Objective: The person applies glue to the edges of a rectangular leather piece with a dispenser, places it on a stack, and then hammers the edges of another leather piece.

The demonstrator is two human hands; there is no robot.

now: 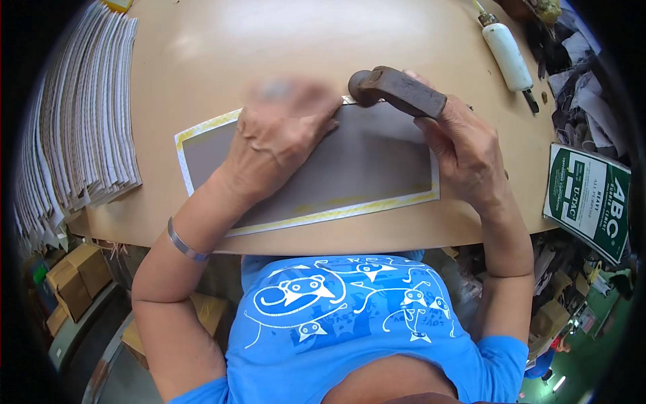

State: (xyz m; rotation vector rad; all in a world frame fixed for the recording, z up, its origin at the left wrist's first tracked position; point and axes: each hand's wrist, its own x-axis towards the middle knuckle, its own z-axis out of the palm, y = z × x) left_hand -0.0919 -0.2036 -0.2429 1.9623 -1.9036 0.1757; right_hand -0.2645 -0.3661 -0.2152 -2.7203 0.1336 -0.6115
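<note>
The right hand is closed around a dark, worn metal hammer with one rounded end and one squared end; the rounded end is directed toward the left hand and is positioned at the upper edge of the workpiece. Contact between hammer and workpiece cannot be determined. The left hand is laid palm down across the workpiece, with its fingers at the upper edge; the fingertips are blurred, so whether anything is pinched there cannot be told. The workpiece, a flat grey rectangular panel with a white, yellow-streaked border, is placed on the tan, smooth-topped table, near the edge closest to the torso. At the far left, a tall fanned stack of pale sheets is set on the table. At the upper right, a white cylindrical bottle with a dark tip is laid down. Farther right, a green-and-white rectangular container is located below heaped grey scraps.
</note>
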